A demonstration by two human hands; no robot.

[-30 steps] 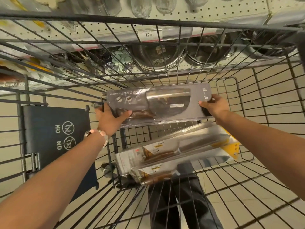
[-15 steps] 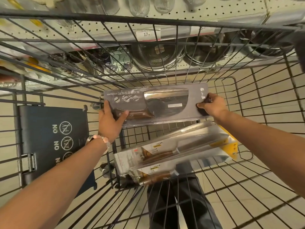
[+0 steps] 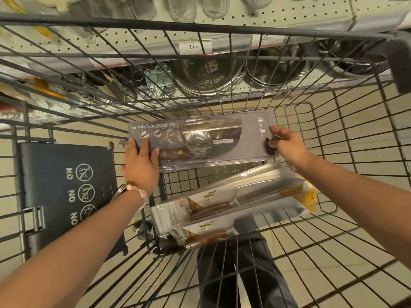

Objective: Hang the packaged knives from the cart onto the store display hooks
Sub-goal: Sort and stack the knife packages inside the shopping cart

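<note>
In the head view I hold the grey knife package (image 3: 206, 141) above the cart (image 3: 200, 30): left hand (image 3: 140, 165) grips one end, right hand (image 3: 287, 145) pinches the other. A shelf tag (image 3: 193, 46) reads "17"; the cart's flap (image 3: 66, 187) says "NO".

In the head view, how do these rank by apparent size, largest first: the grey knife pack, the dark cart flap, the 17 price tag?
1. Cart flap, though it is nearer the camera, so its lead is unsure.
2. Grey knife pack, held by left hand and right hand; close to the flap.
3. Price tag, clearly smallest.
</note>
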